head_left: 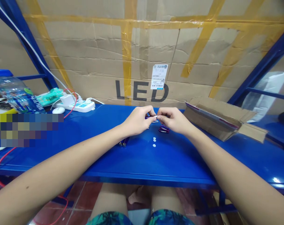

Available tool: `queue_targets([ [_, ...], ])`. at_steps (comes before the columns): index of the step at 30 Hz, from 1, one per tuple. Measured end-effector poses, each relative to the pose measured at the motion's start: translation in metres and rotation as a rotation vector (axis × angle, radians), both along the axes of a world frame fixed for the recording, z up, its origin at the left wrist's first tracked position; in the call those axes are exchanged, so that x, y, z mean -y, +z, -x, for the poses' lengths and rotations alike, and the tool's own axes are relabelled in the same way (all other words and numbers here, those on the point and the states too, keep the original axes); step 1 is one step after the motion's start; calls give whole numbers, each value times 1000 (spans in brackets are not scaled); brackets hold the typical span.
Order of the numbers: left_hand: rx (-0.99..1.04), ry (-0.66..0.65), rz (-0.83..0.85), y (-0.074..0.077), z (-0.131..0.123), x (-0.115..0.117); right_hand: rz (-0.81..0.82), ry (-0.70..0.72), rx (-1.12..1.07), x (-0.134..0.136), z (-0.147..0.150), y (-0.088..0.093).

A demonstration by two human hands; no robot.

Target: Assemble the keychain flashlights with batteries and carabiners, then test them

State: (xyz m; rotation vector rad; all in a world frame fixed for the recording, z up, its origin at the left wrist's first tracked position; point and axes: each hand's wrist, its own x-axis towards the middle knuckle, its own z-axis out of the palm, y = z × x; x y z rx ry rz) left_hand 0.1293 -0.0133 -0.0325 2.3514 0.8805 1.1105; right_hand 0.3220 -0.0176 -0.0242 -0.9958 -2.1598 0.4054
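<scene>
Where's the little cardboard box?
In the head view, the little cardboard box sits on the blue table to the right of the person's right hand, in front of the big cardboard marked LED.

L hand (140,121) & R hand (173,119) pinching sm white pc (155,116) over blue tbl (132,162)

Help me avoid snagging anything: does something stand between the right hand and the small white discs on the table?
Only a thin pale loop just by the right hand; whether it's held is unclear. Nothing else visible stands before the small white discs; the purple looped bundle lies off to their right.
</scene>
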Motion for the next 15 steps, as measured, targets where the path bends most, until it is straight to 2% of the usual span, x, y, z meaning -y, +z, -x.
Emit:
queue_targets([
  [4, 59, -46, 113, 2, 0, -1, -99, 6, 46, 0, -1, -1],
  [8, -11, -31, 281, 9, 0, 1, -133, 8, 94, 1, 0, -2],
  [10, -59, -8, 270, 12, -1, 3, -128, 3, 94, 1, 1, -2],
  [15, -95, 46, 117, 12, -1, 7, -64, -18, 27, 1, 1, -2],
])
